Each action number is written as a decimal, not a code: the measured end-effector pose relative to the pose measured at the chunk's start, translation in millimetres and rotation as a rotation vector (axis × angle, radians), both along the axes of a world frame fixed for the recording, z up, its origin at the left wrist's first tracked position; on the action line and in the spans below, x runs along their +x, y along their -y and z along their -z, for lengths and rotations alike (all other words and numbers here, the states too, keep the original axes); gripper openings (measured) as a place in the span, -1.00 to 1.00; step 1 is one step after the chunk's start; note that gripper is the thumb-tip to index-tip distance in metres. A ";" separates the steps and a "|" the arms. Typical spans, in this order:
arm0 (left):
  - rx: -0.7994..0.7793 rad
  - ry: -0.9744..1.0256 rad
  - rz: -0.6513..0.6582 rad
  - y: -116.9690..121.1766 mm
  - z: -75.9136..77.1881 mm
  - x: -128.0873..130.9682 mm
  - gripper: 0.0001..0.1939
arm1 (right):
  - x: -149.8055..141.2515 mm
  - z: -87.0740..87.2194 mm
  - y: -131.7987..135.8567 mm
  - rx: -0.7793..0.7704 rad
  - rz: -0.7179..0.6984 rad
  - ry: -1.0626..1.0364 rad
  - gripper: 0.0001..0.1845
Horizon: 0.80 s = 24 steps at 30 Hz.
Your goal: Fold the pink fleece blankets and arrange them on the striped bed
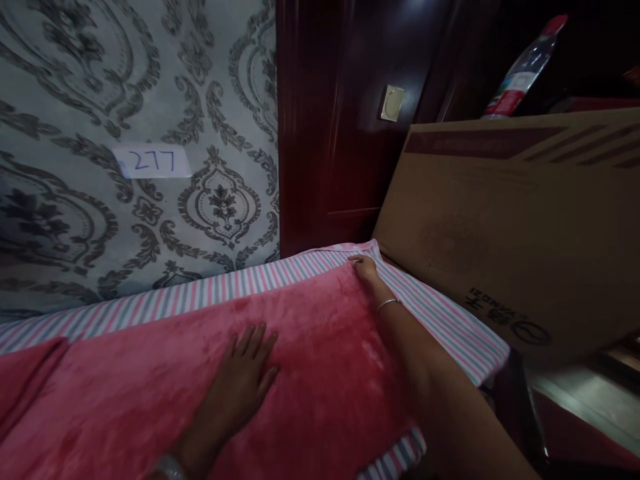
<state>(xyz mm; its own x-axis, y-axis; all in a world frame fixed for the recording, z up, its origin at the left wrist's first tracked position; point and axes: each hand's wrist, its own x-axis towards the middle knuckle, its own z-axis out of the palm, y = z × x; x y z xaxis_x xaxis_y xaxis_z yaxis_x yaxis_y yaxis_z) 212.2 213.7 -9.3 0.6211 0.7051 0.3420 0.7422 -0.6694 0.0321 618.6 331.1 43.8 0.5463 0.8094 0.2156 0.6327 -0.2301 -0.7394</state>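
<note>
A red plush blanket (310, 360) lies spread over a pink, grey and white striped sheet (435, 300). My left hand (245, 373) rests flat on the blanket's middle, fingers spread, with a band at the wrist. At the far right corner of the blanket, my right hand (366, 268) has its fingers closed on the edge; a thin bracelet circles that wrist. Part of the blanket's right side is hidden behind my right forearm. Another fold of red plush fabric (25, 373) shows at the left edge.
Patterned wallpaper (220, 200) with a paper label (153, 161) reading 277 stands behind the bed. Beside it is a dark red wooden panel (330, 133) with a switch plate (392, 103). A large cardboard box (500, 220) leans at right, below a plastic bottle (520, 80).
</note>
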 end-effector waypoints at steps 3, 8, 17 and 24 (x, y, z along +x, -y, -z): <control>-0.002 0.004 0.009 -0.1 0.7 -0.4 -0.41 | -1.9 6.7 0.2 -0.009 0.050 0.039 -0.52; -0.014 0.004 0.006 0.8 0.4 0.5 -0.42 | -25.2 8.0 13.0 0.007 0.022 0.188 -0.44; 0.008 0.002 0.018 2.8 1.6 -1.1 -0.41 | -72.7 18.4 43.8 -0.442 -0.413 0.567 -0.33; -0.131 -0.010 -0.035 13.6 -10.9 6.6 -0.41 | -50.3 20.7 41.9 -0.523 -0.231 0.518 -0.31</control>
